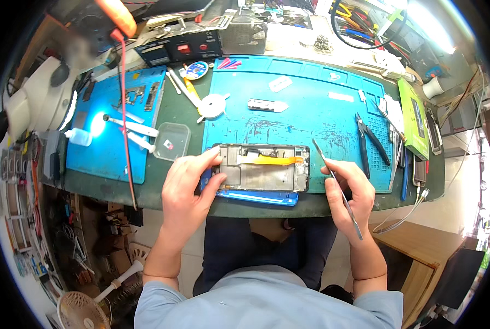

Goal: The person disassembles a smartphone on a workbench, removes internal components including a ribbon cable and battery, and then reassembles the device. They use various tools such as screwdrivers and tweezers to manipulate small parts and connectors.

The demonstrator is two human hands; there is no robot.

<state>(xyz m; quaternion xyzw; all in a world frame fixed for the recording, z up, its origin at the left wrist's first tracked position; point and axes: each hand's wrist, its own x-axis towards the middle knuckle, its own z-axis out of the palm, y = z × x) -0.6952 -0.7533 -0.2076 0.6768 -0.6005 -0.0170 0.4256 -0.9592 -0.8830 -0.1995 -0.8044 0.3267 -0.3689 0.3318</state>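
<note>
My left hand (193,192) grips the left end of an opened phone frame (264,178), with an orange flex cable (269,160) across its upper part. Beneath it lies a blue phone housing (256,198), its lower edge showing at the mat's front edge. My right hand (349,194), just right of the frame, holds a thin metal tool (357,227), its upper tip pointing toward the back of the blue mat (278,120). A small silver part (262,105) lies on the mat behind the frame.
Black cutters (365,145) and a green box (414,115) are at the right. A second mat (83,162) with parts, a clear container (171,142) and a red cable (125,109) are at the left. A power unit (176,46) stands behind; a fan (83,312) is low left.
</note>
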